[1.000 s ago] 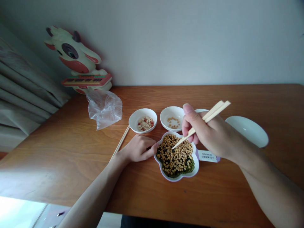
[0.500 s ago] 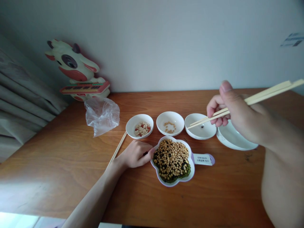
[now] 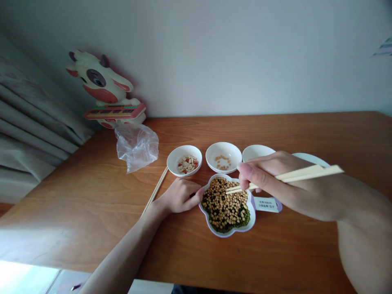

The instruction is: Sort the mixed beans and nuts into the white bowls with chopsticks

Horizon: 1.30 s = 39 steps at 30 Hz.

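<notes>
My right hand (image 3: 277, 173) grips a pair of wooden chopsticks (image 3: 309, 173), their tips touching or just over the beans (image 3: 226, 210) in a flower-shaped white bowl (image 3: 252, 216) with a purple edge. Those beans are mostly pale yellow, with dark ones mixed in and small green ones at the lower right. My left hand (image 3: 180, 195) rests on the table, fingers curled and thumb against the bowl's left rim, gripping it. The bowl's labelled handle (image 3: 267, 204) points right, below my right hand. Whether the chopstick tips pinch a bean is too small to tell.
Behind stand a white bowl of peanuts (image 3: 187, 164), a white bowl with a few yellow beans (image 3: 223, 162), and two more white bowls partly hidden by my right hand. Another chopstick pair (image 3: 156, 190) lies left. A plastic bag (image 3: 137, 147) and cow toy keyboard (image 3: 114, 112) sit farther back.
My right hand has moved left and down with the chopsticks, from above the third small bowl to the flower-shaped bowl. My left hand stays at its rim. The view has shifted slightly.
</notes>
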{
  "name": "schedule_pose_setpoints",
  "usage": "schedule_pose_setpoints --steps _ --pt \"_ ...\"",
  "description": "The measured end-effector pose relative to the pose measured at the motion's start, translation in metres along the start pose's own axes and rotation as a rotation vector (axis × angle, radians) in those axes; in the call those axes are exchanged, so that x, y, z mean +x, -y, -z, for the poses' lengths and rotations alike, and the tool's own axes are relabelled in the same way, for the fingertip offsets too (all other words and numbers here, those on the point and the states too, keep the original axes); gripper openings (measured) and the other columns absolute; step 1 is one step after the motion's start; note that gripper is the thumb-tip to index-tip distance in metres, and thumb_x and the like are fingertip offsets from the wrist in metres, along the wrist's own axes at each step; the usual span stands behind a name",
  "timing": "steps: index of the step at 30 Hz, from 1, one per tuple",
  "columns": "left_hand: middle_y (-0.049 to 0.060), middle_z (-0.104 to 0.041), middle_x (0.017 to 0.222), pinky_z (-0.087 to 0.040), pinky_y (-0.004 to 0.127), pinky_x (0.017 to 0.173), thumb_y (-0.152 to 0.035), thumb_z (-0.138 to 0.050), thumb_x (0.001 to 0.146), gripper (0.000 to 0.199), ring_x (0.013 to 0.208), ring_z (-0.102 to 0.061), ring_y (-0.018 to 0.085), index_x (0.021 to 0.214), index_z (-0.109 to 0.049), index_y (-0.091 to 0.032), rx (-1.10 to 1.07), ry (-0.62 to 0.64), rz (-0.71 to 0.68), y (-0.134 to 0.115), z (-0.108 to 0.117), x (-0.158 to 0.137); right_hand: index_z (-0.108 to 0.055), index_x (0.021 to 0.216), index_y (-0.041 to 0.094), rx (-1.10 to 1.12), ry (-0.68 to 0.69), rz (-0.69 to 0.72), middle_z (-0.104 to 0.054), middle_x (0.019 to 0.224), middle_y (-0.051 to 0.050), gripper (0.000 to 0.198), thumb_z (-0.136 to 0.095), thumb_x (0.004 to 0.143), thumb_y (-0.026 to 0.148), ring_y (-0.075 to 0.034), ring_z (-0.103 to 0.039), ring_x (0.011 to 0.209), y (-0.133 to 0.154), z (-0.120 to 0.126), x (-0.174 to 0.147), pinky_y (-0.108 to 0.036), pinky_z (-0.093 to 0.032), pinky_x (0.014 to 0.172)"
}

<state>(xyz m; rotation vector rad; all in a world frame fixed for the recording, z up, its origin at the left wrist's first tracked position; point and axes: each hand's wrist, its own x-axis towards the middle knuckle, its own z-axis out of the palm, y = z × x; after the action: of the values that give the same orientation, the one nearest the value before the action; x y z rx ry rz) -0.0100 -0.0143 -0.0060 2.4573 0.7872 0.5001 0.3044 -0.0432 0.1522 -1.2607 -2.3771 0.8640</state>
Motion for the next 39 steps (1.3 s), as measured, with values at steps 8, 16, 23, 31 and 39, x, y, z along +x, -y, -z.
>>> schedule_pose_setpoints --steps 8,16,23,31,39 --pt "0.002 -0.062 0.065 -0.038 0.029 0.062 -0.035 -0.038 0.114 0.049 0.058 -0.052 0.012 0.069 -0.050 -0.019 0.058 -0.022 0.004 0.002 -0.004 -0.001 -0.067 0.088 0.022 0.038 0.179 -0.012 -0.069 0.078 -0.002 0.053 -0.040 0.114 0.060 -0.020 -0.060 0.070 -0.005 -0.009 0.003 -0.033 -0.042 0.067" --pt "0.003 -0.064 0.064 -0.040 0.026 0.060 -0.037 -0.041 0.114 0.051 0.056 -0.056 0.012 0.069 -0.055 -0.019 0.038 -0.013 0.007 0.001 -0.002 0.000 -0.063 0.086 0.022 0.090 0.234 0.068 -0.067 0.078 -0.002 0.046 -0.043 0.115 0.051 -0.019 -0.058 0.068 -0.005 -0.018 0.006 -0.033 -0.040 0.065" --pt "0.002 -0.062 0.064 -0.037 0.027 0.059 -0.036 -0.039 0.115 0.051 0.055 -0.051 0.011 0.069 -0.052 -0.019 0.015 -0.007 -0.026 0.000 0.000 0.001 -0.055 0.079 0.022 0.074 0.250 0.141 -0.066 0.080 -0.001 0.043 -0.047 0.114 0.046 -0.017 -0.056 0.068 -0.002 -0.023 0.010 -0.032 -0.037 0.066" --pt "0.002 -0.063 0.064 -0.038 0.027 0.060 -0.040 -0.037 0.117 0.056 0.055 -0.052 0.012 0.068 -0.056 -0.018 0.032 -0.032 -0.030 0.000 0.000 0.001 -0.053 0.079 0.022 0.017 0.251 0.114 -0.063 0.078 -0.001 0.044 -0.044 0.115 0.046 -0.017 -0.055 0.067 -0.002 -0.024 0.006 -0.033 -0.037 0.065" --pt "0.003 -0.066 0.066 -0.039 0.027 0.061 -0.040 -0.039 0.117 0.056 0.057 -0.055 0.012 0.069 -0.058 -0.018 0.010 -0.027 -0.018 -0.002 0.001 0.001 -0.053 0.081 0.022 0.006 0.244 0.144 -0.062 0.078 -0.001 0.039 -0.046 0.115 0.041 -0.018 -0.055 0.070 -0.005 -0.027 0.006 -0.033 -0.036 0.068"
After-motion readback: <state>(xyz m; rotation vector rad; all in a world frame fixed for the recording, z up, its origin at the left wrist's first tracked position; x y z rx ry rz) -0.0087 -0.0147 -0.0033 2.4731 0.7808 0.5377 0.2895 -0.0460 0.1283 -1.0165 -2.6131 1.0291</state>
